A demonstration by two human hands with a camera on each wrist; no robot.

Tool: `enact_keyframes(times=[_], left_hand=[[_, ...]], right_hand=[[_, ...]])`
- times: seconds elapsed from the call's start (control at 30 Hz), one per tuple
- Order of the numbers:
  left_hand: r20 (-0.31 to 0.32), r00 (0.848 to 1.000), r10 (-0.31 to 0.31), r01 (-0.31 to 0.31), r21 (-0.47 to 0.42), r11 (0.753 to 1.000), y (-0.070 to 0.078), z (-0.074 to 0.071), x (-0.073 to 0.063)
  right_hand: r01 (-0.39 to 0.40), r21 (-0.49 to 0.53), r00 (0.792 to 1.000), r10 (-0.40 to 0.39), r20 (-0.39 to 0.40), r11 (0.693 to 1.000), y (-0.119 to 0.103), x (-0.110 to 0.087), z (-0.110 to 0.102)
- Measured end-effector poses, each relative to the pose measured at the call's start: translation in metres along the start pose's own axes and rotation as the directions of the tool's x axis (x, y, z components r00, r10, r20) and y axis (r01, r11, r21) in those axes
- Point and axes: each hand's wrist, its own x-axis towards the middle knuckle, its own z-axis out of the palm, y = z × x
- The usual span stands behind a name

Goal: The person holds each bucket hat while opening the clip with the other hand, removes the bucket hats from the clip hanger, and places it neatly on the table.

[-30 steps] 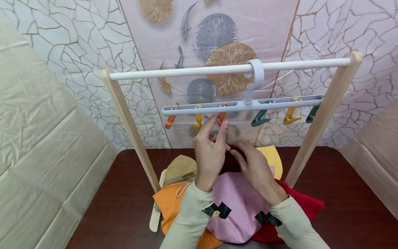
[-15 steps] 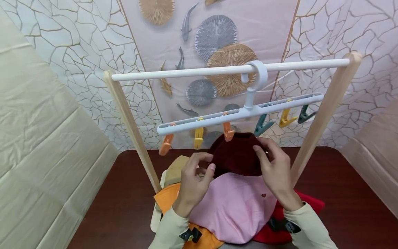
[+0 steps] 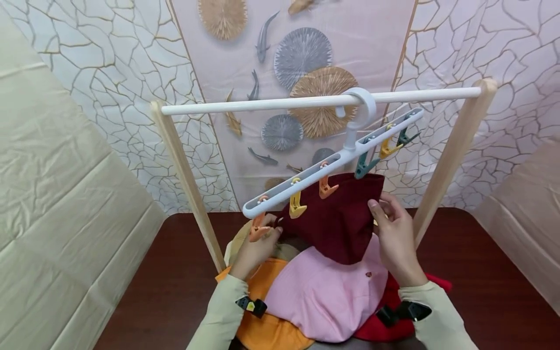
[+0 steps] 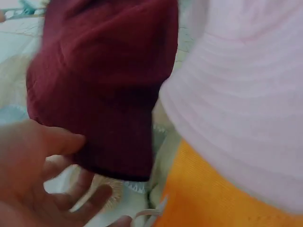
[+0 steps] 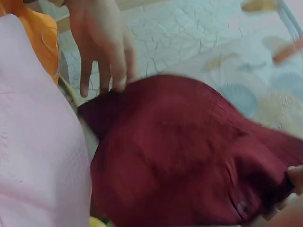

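Note:
A maroon bucket hat [image 3: 345, 218] is held up by both hands, under and behind the hanger's clips. My left hand [image 3: 255, 248] pinches the brim's left edge; in the left wrist view its thumb lies over the cloth and the other fingers are spread below. On the right side, my right hand [image 3: 395, 238] grips the brim between thumb and fingers. Above hangs a pale blue hanger [image 3: 349, 153], slanted with its left end nearer me. Its orange clip [image 3: 326, 189] and yellow clip [image 3: 297, 206] overlap the hat in the head view. Another orange clip [image 3: 258, 229] hangs over the left fingers.
A white rod [image 3: 262, 105] on wooden posts [image 3: 183, 180] carries the hanger. Teal and yellow clips hang from its right half. On the dark table [image 3: 144, 291] lie a pink hat [image 3: 328, 296], an orange hat [image 3: 267, 335], a red cloth item [image 3: 389, 325] and a tan hat.
The hands moved down from the inner orange clip and spread apart, bringing the maroon hat into view and lifting it open. The hanger has swung, its left end toward me.

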Motion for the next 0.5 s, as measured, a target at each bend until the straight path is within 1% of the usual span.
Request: enact_keyframes(times=[0.07, 0.1, 0.17, 0.2, 0.27, 0.3, 0.37, 0.43, 0.5], left_hand=[[-0.061, 0.998, 0.035, -0.036, -0.020, 0.999, 0.001, -0.004, 0.000], [-0.096, 0.994, 0.053, -0.055, -0.015, 0.998, 0.002, -0.006, 0.001], [-0.157, 0.985, 0.066, -0.071, -0.027, 0.997, 0.005, -0.011, 0.005], [-0.178, 0.982, 0.058, -0.066, -0.040, 0.997, 0.006, -0.014, 0.007], [-0.172, 0.985, 0.004, -0.021, -0.095, 0.995, 0.006, -0.021, 0.010], [-0.165, 0.986, -0.024, 0.009, -0.091, 0.996, 0.005, -0.024, 0.011], [-0.133, 0.989, -0.057, 0.044, -0.104, 0.994, 0.002, -0.032, 0.013], [-0.065, 0.996, -0.069, 0.061, -0.111, 0.992, 0.000, -0.038, 0.014], [-0.009, 0.998, -0.066, 0.065, -0.075, 0.995, -0.002, -0.043, 0.015]], right_hand=[[-0.049, -0.069, 0.998, 0.053, 0.043, 0.996, 0.002, 0.006, -0.004], [-0.060, -0.119, 0.996, 0.067, 0.061, 0.991, 0.003, 0.009, -0.005], [-0.066, -0.233, 0.991, 0.091, 0.098, 0.970, 0.004, 0.012, -0.007], [-0.066, -0.283, 0.987, 0.105, 0.125, 0.957, 0.004, 0.014, -0.007], [-0.054, -0.374, 0.970, 0.137, 0.199, 0.926, 0.007, 0.016, -0.005], [-0.044, -0.403, 0.956, 0.156, 0.249, 0.914, 0.009, 0.017, -0.004], [0.000, -0.451, 0.914, 0.183, 0.363, 0.893, 0.013, 0.020, 0.000], [0.063, -0.488, 0.870, 0.191, 0.454, 0.871, 0.017, 0.023, 0.004], [0.145, -0.533, 0.831, 0.189, 0.523, 0.834, 0.022, 0.026, 0.007]])
